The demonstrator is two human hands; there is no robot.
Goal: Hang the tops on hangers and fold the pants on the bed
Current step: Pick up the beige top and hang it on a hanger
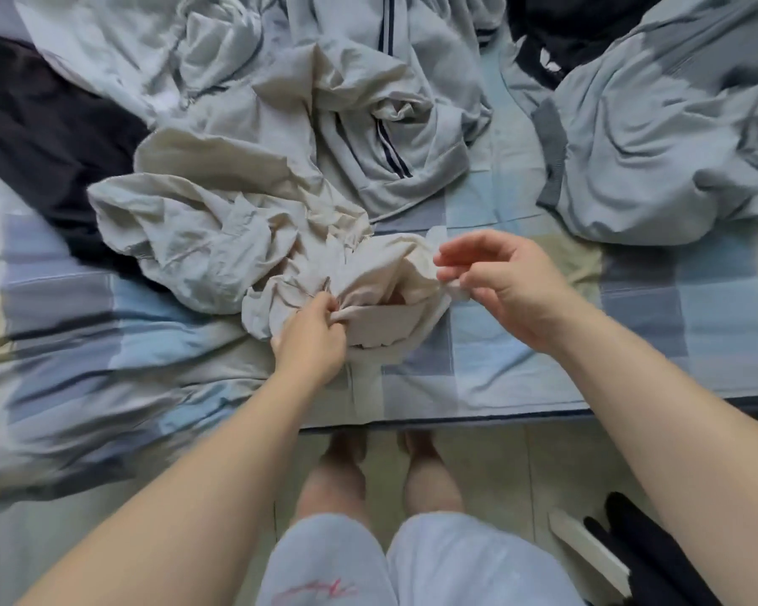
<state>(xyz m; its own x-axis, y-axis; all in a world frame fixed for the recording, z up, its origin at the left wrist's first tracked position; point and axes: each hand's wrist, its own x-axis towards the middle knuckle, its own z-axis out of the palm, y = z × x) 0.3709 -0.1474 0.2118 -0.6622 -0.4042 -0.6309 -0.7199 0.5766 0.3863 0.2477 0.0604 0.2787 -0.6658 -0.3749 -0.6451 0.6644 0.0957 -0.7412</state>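
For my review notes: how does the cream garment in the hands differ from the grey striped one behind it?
The cream garment is plain; the grey garment carries dark stripes. The cream garment is gripped by the left hand and pinched by the right hand; the grey garment lies untouched, farther back. Both lie crumpled on the bed.

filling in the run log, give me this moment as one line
left hand: grips crumpled cream cloth garment | right hand: pinches its edge | garment: on checked blue bedsheet | folded: not yet
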